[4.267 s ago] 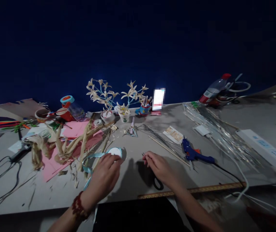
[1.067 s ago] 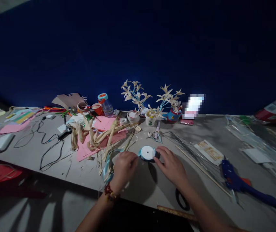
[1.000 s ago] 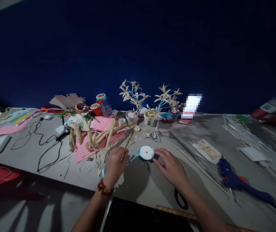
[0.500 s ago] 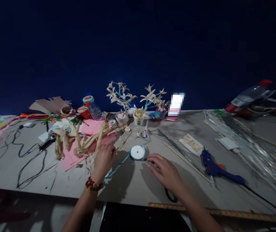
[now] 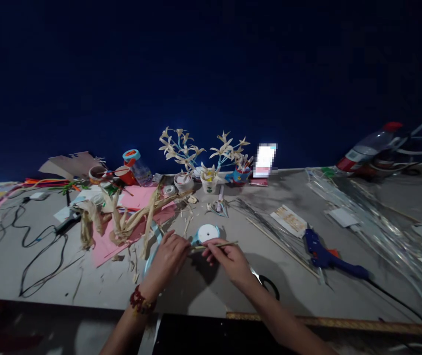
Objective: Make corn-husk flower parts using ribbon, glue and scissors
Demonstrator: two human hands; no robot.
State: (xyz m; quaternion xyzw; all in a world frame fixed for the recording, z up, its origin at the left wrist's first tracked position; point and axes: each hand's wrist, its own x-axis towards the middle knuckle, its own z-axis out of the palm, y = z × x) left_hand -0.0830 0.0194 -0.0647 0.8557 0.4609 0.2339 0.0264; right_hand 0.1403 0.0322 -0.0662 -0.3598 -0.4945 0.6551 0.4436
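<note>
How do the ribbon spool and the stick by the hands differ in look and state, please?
The spool is round, while the stick is thin and straight.
The spool is white with light-blue ribbon; the stick is yellowish green.
The spool lies on the table, whereas the right hand holds the stick.
Both are close to the hand.

Both hands [image 5: 169,255] [image 5: 232,262] hold a thin stick [image 5: 197,247] near the ribbon spool [image 5: 208,230].

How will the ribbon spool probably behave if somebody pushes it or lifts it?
The spool lies flat on the table, so a push would probably slide it rather than roll it. Its round rim suggests it might roll if stood on edge. The loose, curving blue ribbon looks floppy and may trail when lifted.
</note>
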